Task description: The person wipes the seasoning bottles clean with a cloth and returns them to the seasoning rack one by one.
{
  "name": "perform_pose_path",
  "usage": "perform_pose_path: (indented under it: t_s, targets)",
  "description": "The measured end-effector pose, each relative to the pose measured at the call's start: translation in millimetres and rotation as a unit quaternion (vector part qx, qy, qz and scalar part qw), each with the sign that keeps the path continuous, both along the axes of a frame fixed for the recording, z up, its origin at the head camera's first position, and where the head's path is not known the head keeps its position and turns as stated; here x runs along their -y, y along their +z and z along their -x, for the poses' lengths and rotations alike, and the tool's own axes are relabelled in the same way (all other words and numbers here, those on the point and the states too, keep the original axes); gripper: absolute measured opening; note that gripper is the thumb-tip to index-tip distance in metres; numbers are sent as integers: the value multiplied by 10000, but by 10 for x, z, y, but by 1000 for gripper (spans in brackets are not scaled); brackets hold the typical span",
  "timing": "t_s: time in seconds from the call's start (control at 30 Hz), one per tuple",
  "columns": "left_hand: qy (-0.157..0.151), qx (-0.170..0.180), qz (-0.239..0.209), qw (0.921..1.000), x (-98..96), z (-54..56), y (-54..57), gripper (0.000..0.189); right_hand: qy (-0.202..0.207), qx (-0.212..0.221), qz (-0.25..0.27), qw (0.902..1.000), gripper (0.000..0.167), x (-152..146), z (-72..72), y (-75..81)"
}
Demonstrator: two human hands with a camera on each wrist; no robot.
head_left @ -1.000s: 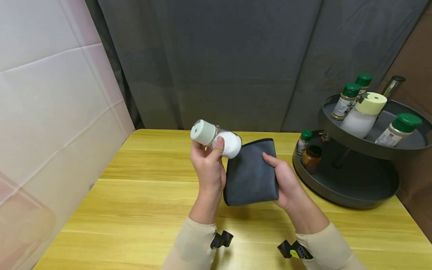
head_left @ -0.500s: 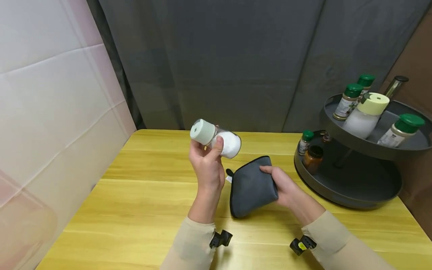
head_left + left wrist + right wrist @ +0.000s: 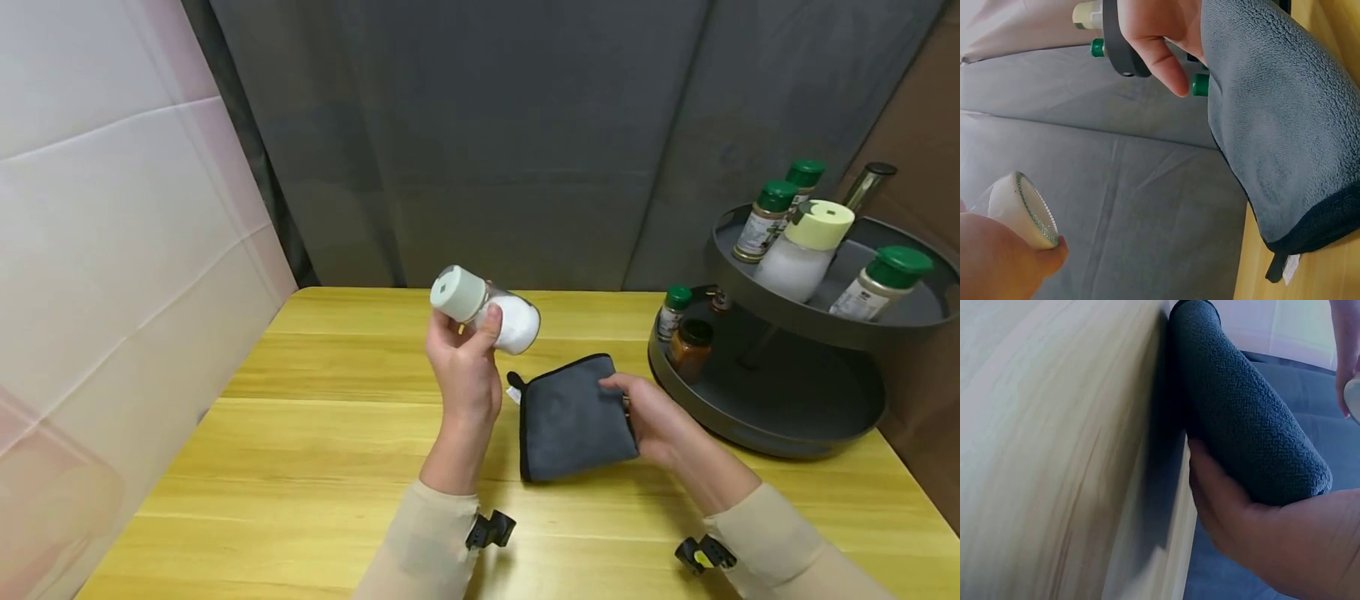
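Observation:
My left hand (image 3: 467,379) grips a glass seasoning jar (image 3: 516,325) with a pale mint lid and white contents, raised above the table and tilted with its lid up to the left. In the left wrist view the jar's round base (image 3: 1036,211) faces the cloth side. Lower and to the right, my right hand (image 3: 660,421) holds a folded grey cleaning cloth (image 3: 573,425) with black edging, thumb on top, the other fingers mostly hidden beneath. The cloth is apart from the jar. A small loop and white tag stick out at its left corner.
A dark two-tier round rack (image 3: 780,433) stands at the right. Its upper tier bears a jar with a yellow lid (image 3: 798,262) and several green-capped bottles; below are a small green-capped bottle (image 3: 672,312) and a brown jar (image 3: 690,348). A grey curtain (image 3: 487,150) hangs behind the wooden table (image 3: 300,475).
My right hand has drawn the cloth down and to the right, away from the jar, uncovering its loop and tag. My left hand and the jar have hardly moved.

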State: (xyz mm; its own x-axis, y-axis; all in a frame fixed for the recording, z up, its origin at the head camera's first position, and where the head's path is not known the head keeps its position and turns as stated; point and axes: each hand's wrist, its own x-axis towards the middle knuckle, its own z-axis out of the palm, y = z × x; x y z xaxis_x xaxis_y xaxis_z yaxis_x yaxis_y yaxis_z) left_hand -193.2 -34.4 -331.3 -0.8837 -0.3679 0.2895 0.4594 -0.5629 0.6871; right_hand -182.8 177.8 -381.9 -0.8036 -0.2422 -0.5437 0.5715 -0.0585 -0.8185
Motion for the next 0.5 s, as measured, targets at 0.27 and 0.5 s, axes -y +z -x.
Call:
perform_pose_path:
  t_s: [0.27, 0.5]
  targets:
    - [19, -1, -3, 10000, -9, 11, -13, 46, -209, -203, -40, 9996, 63, 43, 38, -91]
    - [-256, 28, 259, 9993, -82, -2, 5, 48, -242, 154, 576, 9979, 63, 87, 56, -184]
